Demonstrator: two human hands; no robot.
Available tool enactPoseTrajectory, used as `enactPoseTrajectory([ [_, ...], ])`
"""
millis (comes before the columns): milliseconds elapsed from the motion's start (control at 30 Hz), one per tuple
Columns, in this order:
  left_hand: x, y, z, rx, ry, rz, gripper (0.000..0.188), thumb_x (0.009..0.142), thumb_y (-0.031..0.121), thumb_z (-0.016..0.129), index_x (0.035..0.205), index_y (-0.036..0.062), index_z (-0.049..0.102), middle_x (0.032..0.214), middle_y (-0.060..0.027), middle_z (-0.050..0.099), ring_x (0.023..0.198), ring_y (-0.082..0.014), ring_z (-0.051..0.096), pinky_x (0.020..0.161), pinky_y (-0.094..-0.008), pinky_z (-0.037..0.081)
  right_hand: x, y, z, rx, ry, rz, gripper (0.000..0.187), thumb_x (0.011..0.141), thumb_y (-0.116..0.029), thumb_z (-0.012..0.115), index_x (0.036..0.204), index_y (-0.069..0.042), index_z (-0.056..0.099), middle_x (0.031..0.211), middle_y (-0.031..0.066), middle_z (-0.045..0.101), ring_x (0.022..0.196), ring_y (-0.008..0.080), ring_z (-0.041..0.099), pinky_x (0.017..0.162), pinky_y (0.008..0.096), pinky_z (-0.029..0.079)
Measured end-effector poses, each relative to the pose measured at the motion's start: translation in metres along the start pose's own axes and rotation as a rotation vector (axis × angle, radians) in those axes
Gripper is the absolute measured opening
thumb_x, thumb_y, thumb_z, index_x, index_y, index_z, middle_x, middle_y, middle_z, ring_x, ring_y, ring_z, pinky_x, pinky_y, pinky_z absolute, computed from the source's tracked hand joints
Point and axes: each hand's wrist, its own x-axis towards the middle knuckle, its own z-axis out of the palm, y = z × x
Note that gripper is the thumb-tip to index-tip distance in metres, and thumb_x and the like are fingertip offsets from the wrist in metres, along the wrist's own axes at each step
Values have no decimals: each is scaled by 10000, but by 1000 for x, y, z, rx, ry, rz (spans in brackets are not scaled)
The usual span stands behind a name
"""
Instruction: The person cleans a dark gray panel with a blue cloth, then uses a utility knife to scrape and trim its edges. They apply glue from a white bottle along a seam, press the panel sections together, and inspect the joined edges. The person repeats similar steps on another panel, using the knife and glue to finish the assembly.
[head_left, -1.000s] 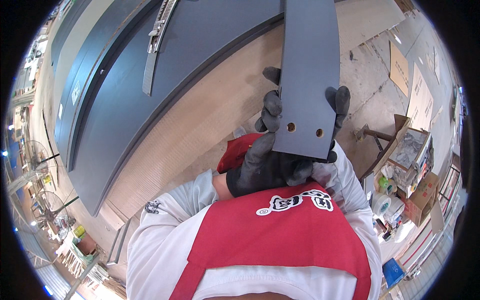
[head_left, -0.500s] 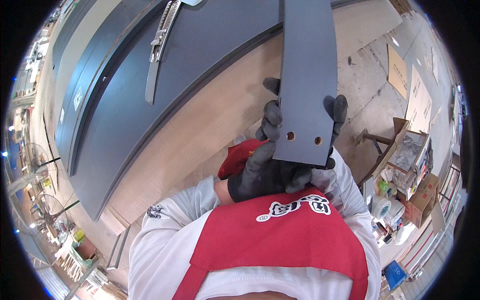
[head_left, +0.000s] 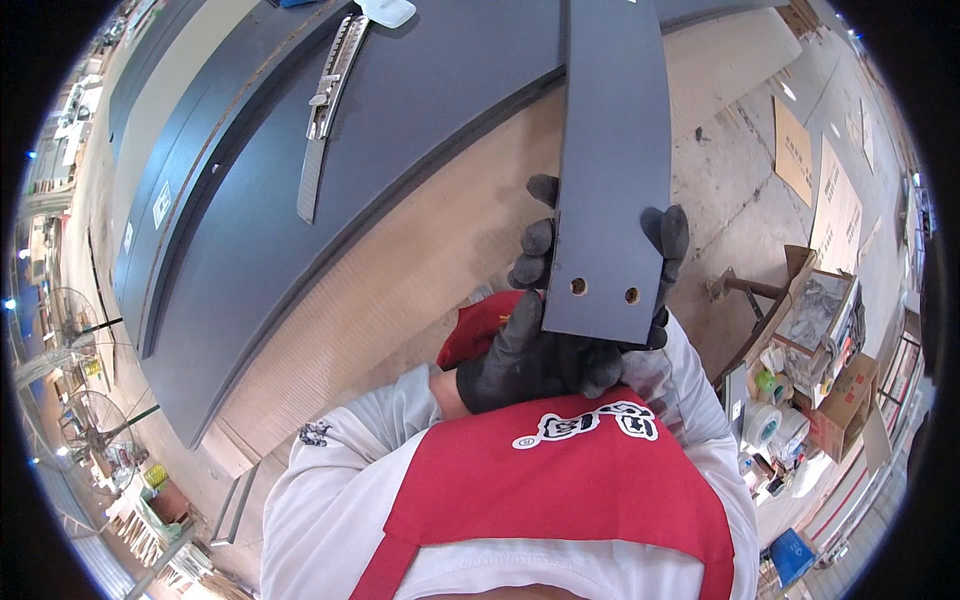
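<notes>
A long dark-grey panel strip (head_left: 612, 170), with two round drilled holes near its lower end, extends away from my body. My left hand (head_left: 535, 365), in a black glove, is curled at the strip's near end, just in front of my red apron. My right hand (head_left: 668, 240), also in a black glove, grips the strip from beneath, with a finger or thumb showing along its right edge. More gloved fingertips curl past the left edge; the strip hides which hand they belong to.
Large dark-grey panels (head_left: 400, 130) lie at left on corrugated cardboard (head_left: 400, 270). A metal drawer slide (head_left: 335, 85) rests on one. To the right are a cart with a box (head_left: 815, 310), tape rolls (head_left: 763, 420), a carton (head_left: 845, 405) and cardboard sheets (head_left: 793, 150) on the floor.
The strip's near end has dropped slightly towards me, both hands still on it. The drawer slide and panels appear a little lower and further right in the view.
</notes>
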Motion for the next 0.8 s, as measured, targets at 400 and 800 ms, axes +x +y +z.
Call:
enactPoseTrajectory([
  [400, 6, 10, 14, 154, 46, -56, 841, 833, 750, 320, 1454, 191, 222, 1428, -164, 307, 1224, -308, 433, 934, -427, 466, 1, 0, -2, -62, -6, -48, 1019, 746, -693, 529, 1375, 63, 263, 1080, 274, 541, 913, 360, 615, 765, 456, 535],
  [800, 4, 6, 1, 123, -5, -14, 740, 886, 668, 342, 1428, 168, 281, 1392, -174, 355, 1197, -309, 459, 888, -413, 487, 2, 2, -3, -112, -4, -94, 1016, 748, -707, 510, 1344, 89, 300, 980, 262, 564, 840, 343, 630, 743, 455, 537],
])
